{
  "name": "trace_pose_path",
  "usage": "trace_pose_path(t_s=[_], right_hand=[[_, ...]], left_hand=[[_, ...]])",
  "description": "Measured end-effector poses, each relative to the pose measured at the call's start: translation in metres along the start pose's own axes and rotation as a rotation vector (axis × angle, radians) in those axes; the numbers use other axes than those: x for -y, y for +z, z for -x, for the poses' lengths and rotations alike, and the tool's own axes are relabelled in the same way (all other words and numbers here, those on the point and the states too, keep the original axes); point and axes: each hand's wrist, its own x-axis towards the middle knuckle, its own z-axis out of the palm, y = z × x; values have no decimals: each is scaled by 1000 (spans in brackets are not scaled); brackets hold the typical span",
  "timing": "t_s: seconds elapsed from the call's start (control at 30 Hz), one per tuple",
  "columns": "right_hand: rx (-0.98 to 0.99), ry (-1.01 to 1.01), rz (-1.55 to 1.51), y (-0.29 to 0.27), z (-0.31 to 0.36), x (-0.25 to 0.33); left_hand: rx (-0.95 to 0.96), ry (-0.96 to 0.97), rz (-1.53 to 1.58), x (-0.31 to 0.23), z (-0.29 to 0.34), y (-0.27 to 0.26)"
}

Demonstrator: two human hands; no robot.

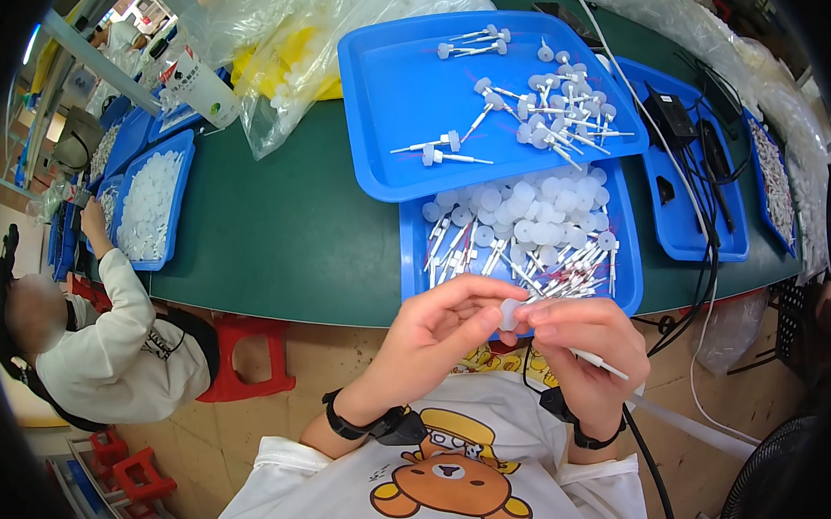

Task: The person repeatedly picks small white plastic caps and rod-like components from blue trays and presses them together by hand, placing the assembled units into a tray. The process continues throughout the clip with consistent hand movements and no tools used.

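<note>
Close to my body, my two hands meet in front of the lower blue tray (628, 259). Between the thumb and fingers of my left hand (437, 331) is a translucent white plastic disc (509, 314). My right hand (593, 337) is closed at the disc's other side, its fingertips hiding where the parts meet. A white plastic rod (600, 364) sticks out below the right fingers. The lower tray holds a heap of loose discs (525, 208) and many white rods (574, 276) with thin red wires. Disc-and-rod pieces (558, 114) lie in the upper blue tray (399, 102), which overlaps the lower one.
Cables (709, 247) and a black adapter (671, 114) lie in a blue tray on the right. Plastic bags (332, 40) and a white bottle (199, 88) stand at the back left. Another person (131, 337) sits at the left beside trays of white parts (152, 206).
</note>
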Motion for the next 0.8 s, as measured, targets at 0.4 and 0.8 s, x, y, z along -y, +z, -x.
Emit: trace_pose_path(t_s=[0.4,0.8], right_hand=[[31,146,96,-6,-6,4],[128,43,295,-4,-4,9]], left_hand=[[38,43,-39,1,0,-4],[3,70,-61,4,0,-6]])
